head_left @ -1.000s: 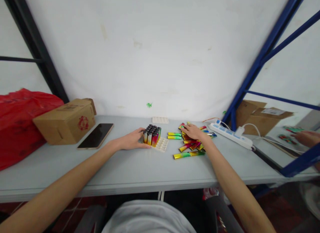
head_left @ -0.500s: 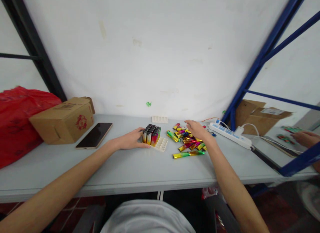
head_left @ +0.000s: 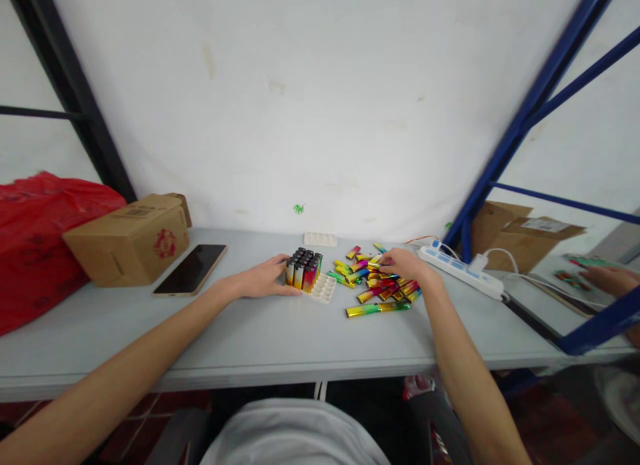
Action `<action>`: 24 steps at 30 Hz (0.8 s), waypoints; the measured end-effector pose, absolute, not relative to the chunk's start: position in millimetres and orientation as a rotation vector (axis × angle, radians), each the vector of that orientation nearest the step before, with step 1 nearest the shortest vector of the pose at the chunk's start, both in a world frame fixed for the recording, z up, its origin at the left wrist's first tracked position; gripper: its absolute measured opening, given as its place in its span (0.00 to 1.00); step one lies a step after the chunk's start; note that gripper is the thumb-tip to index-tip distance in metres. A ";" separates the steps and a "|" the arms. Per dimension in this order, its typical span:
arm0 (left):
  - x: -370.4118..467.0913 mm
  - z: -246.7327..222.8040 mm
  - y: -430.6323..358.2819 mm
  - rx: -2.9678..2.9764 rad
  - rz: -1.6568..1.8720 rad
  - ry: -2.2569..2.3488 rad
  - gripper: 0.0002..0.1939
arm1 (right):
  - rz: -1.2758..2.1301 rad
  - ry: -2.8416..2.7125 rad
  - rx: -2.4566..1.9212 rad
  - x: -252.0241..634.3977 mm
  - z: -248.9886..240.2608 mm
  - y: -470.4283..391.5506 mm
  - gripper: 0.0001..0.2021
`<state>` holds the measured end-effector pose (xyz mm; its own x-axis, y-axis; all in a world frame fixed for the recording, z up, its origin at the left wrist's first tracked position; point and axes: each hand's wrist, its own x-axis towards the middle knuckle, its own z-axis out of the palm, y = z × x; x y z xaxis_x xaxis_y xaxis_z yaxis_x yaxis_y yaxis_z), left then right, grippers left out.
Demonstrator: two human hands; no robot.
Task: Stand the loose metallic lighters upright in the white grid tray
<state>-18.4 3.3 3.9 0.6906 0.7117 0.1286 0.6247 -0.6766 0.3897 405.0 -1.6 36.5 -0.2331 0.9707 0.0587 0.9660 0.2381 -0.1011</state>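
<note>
Your left hand [head_left: 267, 277] clasps the left end of the white tray [head_left: 325, 288], midway between the bench's [head_left: 280, 338] front and back edges, black-topped pieces [head_left: 304, 268] upright in it. Your right hand [head_left: 403, 262] bends over the loose shiny pieces [head_left: 381, 292]; I can't tell whether it grips any. A second tray [head_left: 320, 239] lies by the back edge.

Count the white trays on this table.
2: the near tray, partly filled, by the left hand; the far tray, near the wall. The pile could hide more.
</note>
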 end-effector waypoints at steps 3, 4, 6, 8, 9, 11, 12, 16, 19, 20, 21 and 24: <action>-18.2 4.7 2.9 2.590 0.380 1.052 0.41 | -0.026 -2.344 -1.778 399.0 38.9 -3.3 0.08; -18.1 4.9 2.8 2.588 0.379 1.050 0.41 | -0.054 -2.299 -1.737 395.9 40.2 -4.3 0.11; -17.9 4.9 2.6 2.587 0.381 1.052 0.42 | -0.076 -2.202 -1.655 387.8 42.6 -6.4 0.14; -18.0 4.1 2.9 2.589 0.398 1.057 0.44 | -0.070 -2.131 -1.568 377.2 43.7 -8.3 0.16; -18.1 3.6 3.2 2.592 0.408 1.056 0.45 | -0.069 -2.100 -1.518 371.0 43.3 -9.0 0.17; -18.4 2.3 3.8 2.595 0.427 1.052 0.46 | -0.063 -2.055 -1.413 357.4 40.4 -10.1 0.17; -18.6 1.8 4.1 2.593 0.431 1.050 0.46 | -0.048 -2.043 -1.371 350.2 37.9 -10.5 0.16; -18.7 0.8 4.4 2.583 0.430 1.042 0.43 | 0.109 -2.017 -1.249 321.2 24.8 -13.4 0.21; -18.8 0.3 4.9 2.586 0.430 1.017 0.42 | 0.436 -1.969 -1.144 302.7 15.7 -17.4 0.22; -19.0 0.0 5.2 2.588 0.436 1.009 0.42 | 0.580 -1.956 -1.106 297.7 13.4 -18.8 0.22; -19.3 -0.4 5.6 2.588 0.443 1.002 0.41 | 0.715 -1.942 -1.074 293.3 11.4 -20.2 0.22; -20.0 -1.1 6.9 2.583 0.456 0.990 0.41 | 0.896 -1.912 -1.065 284.5 7.4 -23.1 0.22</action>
<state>-20.0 6.9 -1.1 0.7062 0.6863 0.1739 0.5786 -0.7010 0.4169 284.5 -23.1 7.4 -0.3657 0.8895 0.2741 0.3582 0.4063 -0.8406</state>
